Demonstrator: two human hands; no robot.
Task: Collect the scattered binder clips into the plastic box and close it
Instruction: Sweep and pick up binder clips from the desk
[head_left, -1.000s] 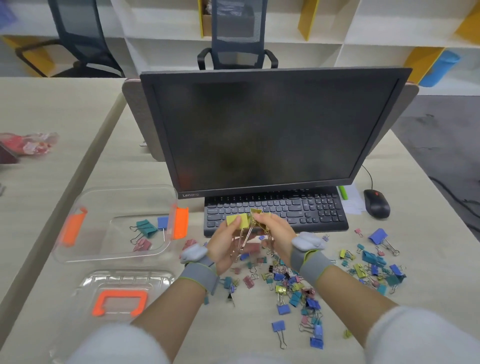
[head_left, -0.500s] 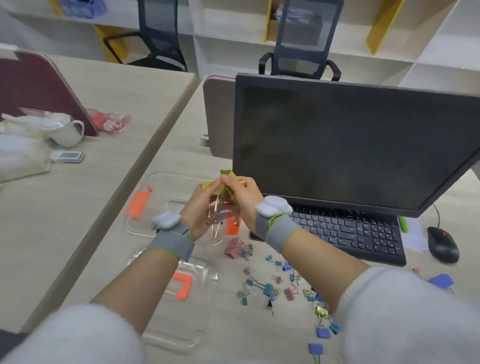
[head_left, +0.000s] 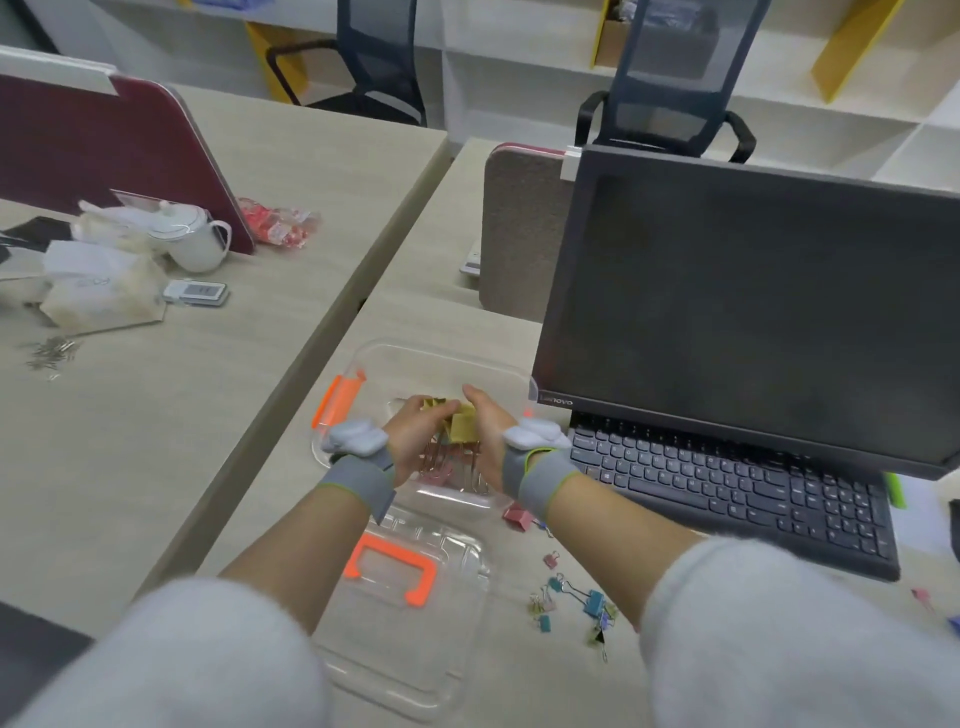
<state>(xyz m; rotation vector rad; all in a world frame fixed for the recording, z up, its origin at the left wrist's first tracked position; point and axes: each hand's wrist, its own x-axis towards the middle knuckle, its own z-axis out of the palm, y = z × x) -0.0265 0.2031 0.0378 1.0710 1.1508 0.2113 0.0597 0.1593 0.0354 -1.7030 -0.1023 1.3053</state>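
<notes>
The clear plastic box (head_left: 363, 358) with orange latches sits left of the monitor. Over its open top, my left hand (head_left: 415, 434) and my right hand (head_left: 485, 436) cup a bunch of binder clips (head_left: 457, 423) between them, yellow ones on top with wire handles hanging down. Their fingers curl round the bunch. The clear lid (head_left: 410, 618) with an orange handle lies on the desk just in front of the box. A few loose clips (head_left: 584, 603), teal, pink and yellow, lie on the desk to the right of the lid, and a pink clip (head_left: 517, 517) lies by my right wrist.
A black monitor (head_left: 753, 306) and keyboard (head_left: 737, 493) stand right of the box. On the neighbouring desk to the left are a white jug (head_left: 192, 239), a tissue pack (head_left: 98, 296) and a red partition (head_left: 104, 150). Office chairs stand behind.
Both hands carried the bunch of clips leftward from above the scattered pile to over the open box and lowered it. My view turned left with them.
</notes>
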